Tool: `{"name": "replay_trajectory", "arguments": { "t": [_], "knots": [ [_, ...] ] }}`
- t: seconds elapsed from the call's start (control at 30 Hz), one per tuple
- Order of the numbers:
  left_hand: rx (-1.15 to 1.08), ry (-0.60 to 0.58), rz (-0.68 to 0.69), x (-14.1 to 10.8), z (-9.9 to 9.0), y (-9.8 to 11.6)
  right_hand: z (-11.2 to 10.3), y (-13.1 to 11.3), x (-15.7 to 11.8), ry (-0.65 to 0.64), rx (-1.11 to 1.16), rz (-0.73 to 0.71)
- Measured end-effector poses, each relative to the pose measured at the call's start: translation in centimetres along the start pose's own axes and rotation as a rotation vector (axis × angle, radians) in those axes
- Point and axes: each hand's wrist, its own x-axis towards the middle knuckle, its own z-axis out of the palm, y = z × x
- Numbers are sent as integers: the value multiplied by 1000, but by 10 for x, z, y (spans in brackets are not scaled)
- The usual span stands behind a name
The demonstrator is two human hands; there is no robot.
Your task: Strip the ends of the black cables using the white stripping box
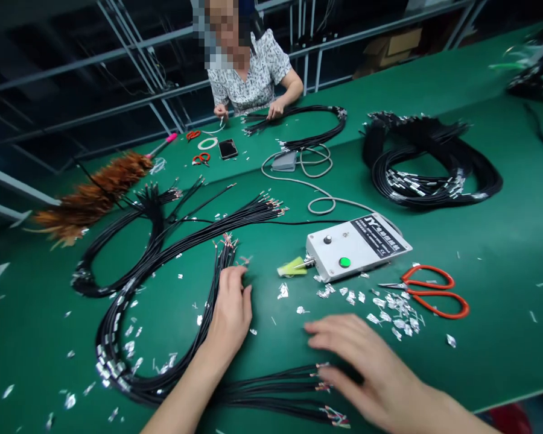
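Observation:
A looped bundle of black cables (117, 325) with stripped ends lies on the green table. My left hand (230, 304) rests beside the upright-pointing cable ends, fingers curled together; whatever they may hold is hidden. Above the lower cable ends, my right hand (359, 361) has its fingers apart and holds nothing. Beyond my hands sits a white control box (357, 247) with a green button, a knob and a yellow-green tab (293, 267) at its left side. Red-handled scissors (434, 292) lie at the right among silvery foil scraps (400, 310).
Another coil of black cables (429, 169) lies at the back right. A brown feather duster (95, 193) is at the left. Across the table, a person (253, 78) handles black cables. A grey cord (298, 181) curls behind the box.

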Motion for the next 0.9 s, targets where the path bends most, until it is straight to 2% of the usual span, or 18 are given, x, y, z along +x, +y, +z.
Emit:
{"name": "replay_trajectory", "arguments": {
  "t": [0.07,0.1,0.17,0.27,0.4,0.53,0.63,0.73,0.8,0.9],
  "knots": [
    [348,-36,127,-5,-11,-10,9,-11,-5,-142,99,18],
    [502,-34,140,-7,-18,-15,12,-14,-6,-195,121,24],
    [738,4,84,-9,-30,-24,17,-15,-7,-272,140,23],
    [849,13,-68,-6,-42,-33,20,-12,-7,-344,149,20],
    [785,-75,-90,-1,-44,-37,20,-8,-8,-339,199,50],
    [670,-128,8,-10,-41,-28,19,-3,-12,-185,331,104],
    [418,-202,175,-31,-37,-4,16,3,-13,-41,347,184],
    [108,-453,287,-57,-29,28,13,7,-13,35,318,227],
    [17,-574,268,-69,-21,45,13,8,-12,58,306,232],
    [-27,-616,200,-77,-10,59,13,7,-11,72,310,233]
  ]
}}
